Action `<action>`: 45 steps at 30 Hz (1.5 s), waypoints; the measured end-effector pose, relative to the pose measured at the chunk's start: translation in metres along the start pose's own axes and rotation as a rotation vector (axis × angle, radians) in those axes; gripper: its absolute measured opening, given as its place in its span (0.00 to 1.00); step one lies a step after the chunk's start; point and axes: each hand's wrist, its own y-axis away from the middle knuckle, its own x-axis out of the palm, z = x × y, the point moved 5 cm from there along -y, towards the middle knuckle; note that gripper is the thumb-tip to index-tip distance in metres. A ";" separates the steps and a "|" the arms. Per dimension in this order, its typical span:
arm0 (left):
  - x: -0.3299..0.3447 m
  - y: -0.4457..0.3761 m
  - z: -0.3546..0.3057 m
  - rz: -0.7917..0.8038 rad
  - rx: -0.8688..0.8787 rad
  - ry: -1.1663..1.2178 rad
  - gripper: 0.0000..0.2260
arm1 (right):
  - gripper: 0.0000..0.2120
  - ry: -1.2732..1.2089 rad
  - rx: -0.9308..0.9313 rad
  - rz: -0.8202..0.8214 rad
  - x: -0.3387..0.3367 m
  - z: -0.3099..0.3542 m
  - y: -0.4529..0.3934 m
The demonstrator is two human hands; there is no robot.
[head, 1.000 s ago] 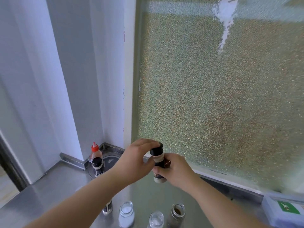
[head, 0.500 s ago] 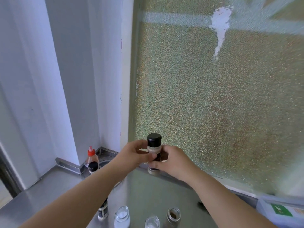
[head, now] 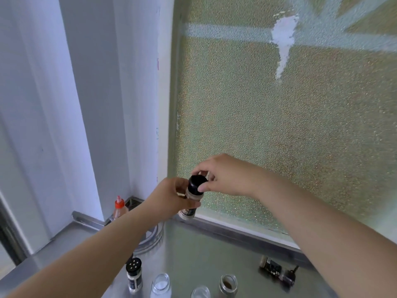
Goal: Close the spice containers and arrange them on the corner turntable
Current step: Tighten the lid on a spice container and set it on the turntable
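Observation:
I hold a small spice jar (head: 191,196) with pale powder in the air above the counter. My left hand (head: 171,195) wraps its body. My right hand (head: 223,176) pinches its black cap (head: 196,183) from above. Below my left forearm a metal turntable (head: 153,237) sits in the corner, mostly hidden. A red-capped bottle (head: 119,208) stands at its back. At the near edge stand a black shaker-top jar (head: 134,274), an open jar of white powder (head: 160,284), an open clear jar (head: 200,293) and an open jar of brown spice (head: 228,283).
A dark jar (head: 272,268) lies on its side on the steel counter (head: 204,250) at the right. A frosted window (head: 279,125) rises right behind my hands. White wall panels (head: 64,104) close the left side and corner.
My hands swapped grips: the left moved from the cap down to the jar's body, and the right rose from the body onto the cap. The view tilted, showing the lying jar.

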 end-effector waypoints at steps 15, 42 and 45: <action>-0.002 0.022 0.011 -0.002 -0.043 0.149 0.11 | 0.18 0.032 -0.026 -0.003 0.020 0.007 -0.007; -0.036 0.022 0.050 -0.079 -0.053 0.098 0.13 | 0.25 -0.097 -0.037 0.001 0.056 0.016 -0.054; -0.043 0.019 0.058 -0.096 -0.086 0.094 0.12 | 0.27 -0.144 -0.117 0.179 0.055 0.019 -0.053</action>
